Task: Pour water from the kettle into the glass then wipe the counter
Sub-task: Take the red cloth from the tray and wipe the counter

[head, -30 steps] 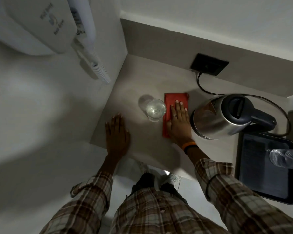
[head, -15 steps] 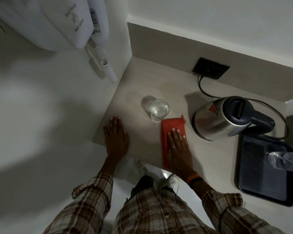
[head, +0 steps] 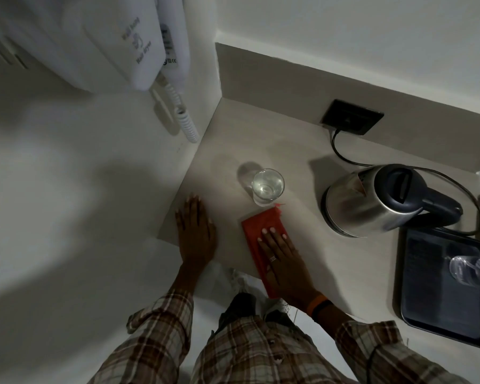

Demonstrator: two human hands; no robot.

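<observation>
Pulled back toward the counter [head: 261,139] edge, your right hand [head: 284,261] presses the red cloth [head: 257,225] flat, fingers extended; your left hand [head: 196,231] rests open-palmed

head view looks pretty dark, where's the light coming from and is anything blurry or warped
Head view: dim overall; the glass casts its shadow up-left and the kettle leftward, so the light likely comes from the right. The left wall is smeared and soft, and the plastic bottle at the right edge is blurry. Wide-angle distortion bends the backsplash line. The red cloth under the right hand stays fairly sharp.
</observation>
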